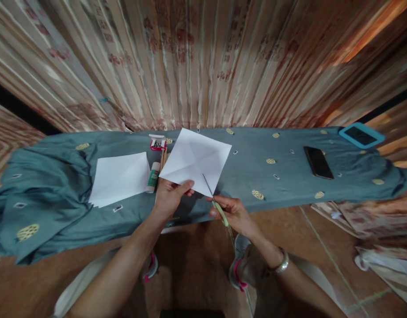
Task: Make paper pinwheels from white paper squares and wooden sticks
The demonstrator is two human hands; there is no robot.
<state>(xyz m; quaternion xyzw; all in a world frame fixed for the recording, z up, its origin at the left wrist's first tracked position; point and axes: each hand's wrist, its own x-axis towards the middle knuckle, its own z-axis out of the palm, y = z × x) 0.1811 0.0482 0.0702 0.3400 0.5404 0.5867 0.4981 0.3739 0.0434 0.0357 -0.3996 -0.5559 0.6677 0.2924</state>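
A square white sheet of paper with crossing diagonal creases is held up over the table. My left hand pinches its lower left edge, thumb on top. In my right hand is a pair of scissors with pale green handles. One scissor blade lies over the paper near its bottom corner, pointing towards the middle; the other blade is hidden behind the sheet. Left of the paper lie a green and white glue stick and some thin wooden sticks, partly covered by the sheet.
A stack of white paper lies on the left of the cloth-covered table. Behind the sticks sits a small red and white box, lid up. A black phone and a blue-framed tablet lie at the right. A curtain hangs behind.
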